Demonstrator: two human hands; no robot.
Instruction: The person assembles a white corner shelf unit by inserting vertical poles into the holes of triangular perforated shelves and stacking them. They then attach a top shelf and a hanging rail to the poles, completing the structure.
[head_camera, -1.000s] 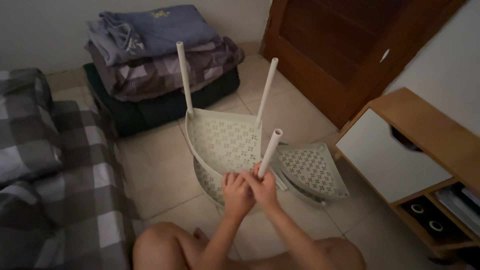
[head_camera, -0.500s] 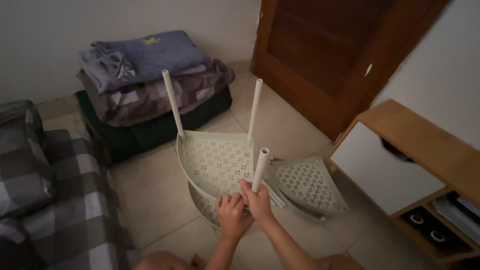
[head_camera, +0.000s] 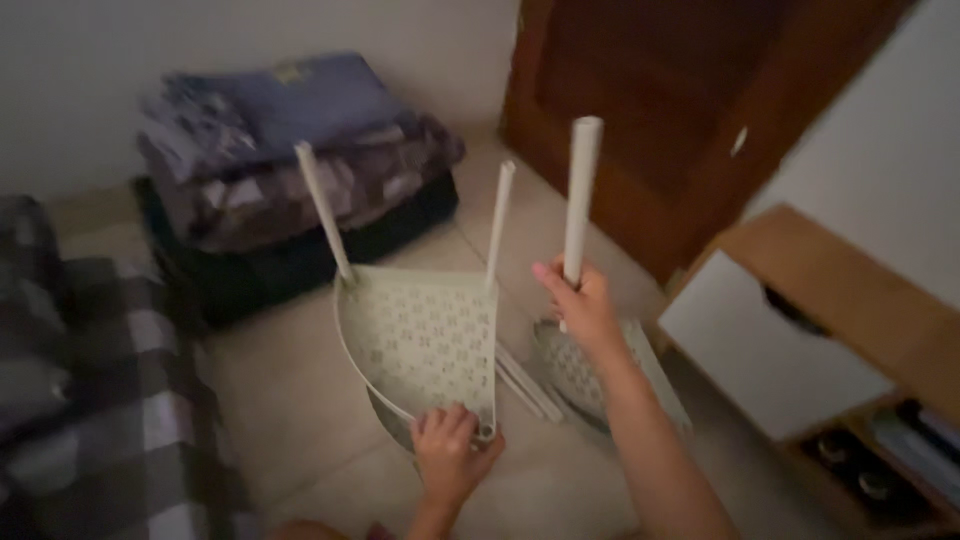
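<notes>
My right hand (head_camera: 585, 305) has its fingers (head_camera: 552, 275) wrapped tight around a white pole (head_camera: 580, 200), which I hold upright above the floor, its top end near the dark wooden door (head_camera: 690, 110). My left hand (head_camera: 450, 455) curls its fingers (head_camera: 445, 422) over the near corner of a pale green perforated corner shelf (head_camera: 425, 335), gripping its edge. Two more white poles (head_camera: 322, 210) stand up from that shelf's far corners. A second shelf panel (head_camera: 590, 375) lies flat on the tiled floor (head_camera: 290, 400) under my right forearm, with thin white rods (head_camera: 528, 382) between the two panels. Folded blankets (head_camera: 290, 150) are stacked by the wall, a checked bedcover (head_camera: 90, 400) lies to my left, and a wooden cabinet (head_camera: 830, 320) stands to my right.
</notes>
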